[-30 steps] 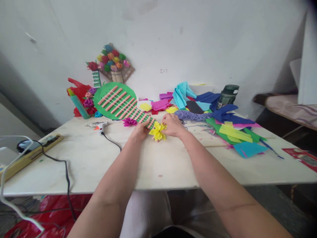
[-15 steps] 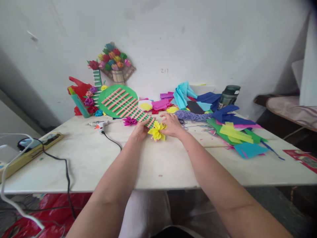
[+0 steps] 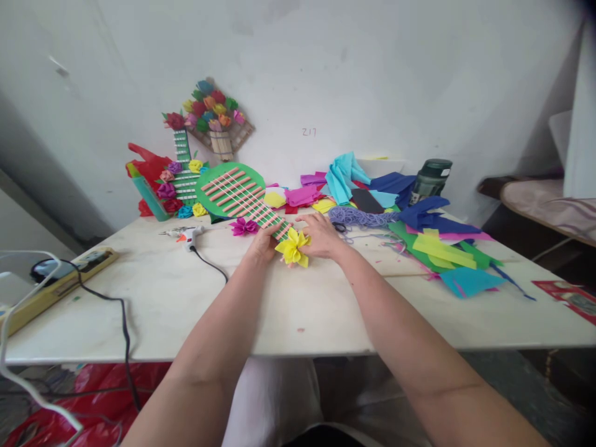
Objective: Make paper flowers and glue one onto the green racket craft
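A guitar-shaped craft (image 3: pixel 215 208) with a round green body, pink sticks and white strings is tilted up over the table, its narrow end toward me. My left hand (image 3: pixel 263 243) is closed around the neck near that end. A yellow paper flower (image 3: pixel 293 247) sits at the tip of the neck. On the flower's right side is my right hand (image 3: pixel 322 236), its thumb side against the petals and its other fingers bent; the exact grip is partly hidden. Behind my left hand a magenta paper flower (image 3: pixel 244 227) lies on the table.
A white glue gun (image 3: pixel 190 236) with a black cord lies left, near a power strip (image 3: pixel 60 288). Purple yarn (image 3: pixel 361 217), coloured paper (image 3: pixel 442 248) and a dark bottle (image 3: pixel 431 180) are at the right. A finished flowered guitar craft (image 3: pixel 182 155) leans at the back left.
The guitar craft's round body has swung slightly right and down, uncovering more flowers behind it. Both hands stay at the neck end with the yellow flower.
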Demonstrator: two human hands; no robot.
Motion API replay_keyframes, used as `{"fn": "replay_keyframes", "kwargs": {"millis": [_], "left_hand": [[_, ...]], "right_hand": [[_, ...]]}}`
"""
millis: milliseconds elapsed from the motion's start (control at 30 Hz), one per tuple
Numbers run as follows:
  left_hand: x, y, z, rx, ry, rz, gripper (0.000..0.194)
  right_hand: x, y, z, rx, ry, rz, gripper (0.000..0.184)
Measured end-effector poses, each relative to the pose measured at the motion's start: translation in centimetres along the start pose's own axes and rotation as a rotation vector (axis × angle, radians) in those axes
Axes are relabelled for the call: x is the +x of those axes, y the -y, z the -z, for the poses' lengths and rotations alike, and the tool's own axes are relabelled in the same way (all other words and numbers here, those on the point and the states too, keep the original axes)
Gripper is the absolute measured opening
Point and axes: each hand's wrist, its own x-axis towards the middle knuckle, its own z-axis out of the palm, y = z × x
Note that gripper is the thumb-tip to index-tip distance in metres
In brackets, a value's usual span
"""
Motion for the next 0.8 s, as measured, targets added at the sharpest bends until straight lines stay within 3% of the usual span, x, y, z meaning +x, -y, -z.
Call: {"fn": "replay_keyframes", "kwargs": {"millis": [167, 533, 800], "left_hand": [[0.13, 0.03, 0.01, 0.003, 0.017, 0.008, 0.016], [0.23, -0.22, 0.02, 0.023, 0.008, 0.042, 0.024], [-0.31, -0.53, -0.49, 0.039, 0.011, 0.050, 0.015]], "right_hand": [[-0.01, 0.44, -0.09, 0.013, -0.004, 0.000, 0.020], [0.04, 0.68, -0.22, 0.007, -0.015, 0.050, 0.016], [0.01, 0.88, -0.01, -0.025, -0.027, 0.077, 0.016]]}}
